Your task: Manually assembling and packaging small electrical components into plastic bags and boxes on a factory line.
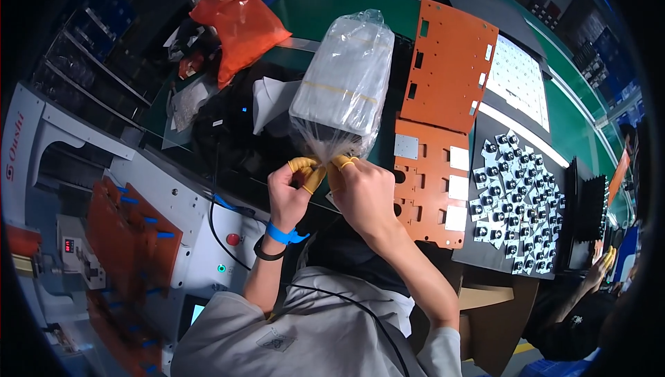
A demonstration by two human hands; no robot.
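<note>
A clear plastic bag [346,72] lies before me with a pale, block-shaped stack inside, and a thin yellow band crosses the stack. The near end of the bag is gathered into a bunched neck. My left hand [296,183] pinches this neck from the left, yellow finger cots on its fingertips and a blue strap [282,234] round the wrist. Close beside it, my right hand [364,186] grips the same bunched plastic, also with yellow finger cots. Whatever lies between the fingertips besides plastic is hidden.
To the right are orange fixture plates [447,65] and a dark board [478,256] with many small black-and-silver parts [516,197]. An orange bag [239,23] lies far left. A white machine [208,238] stands near left. Another person's hand [599,269] shows far right.
</note>
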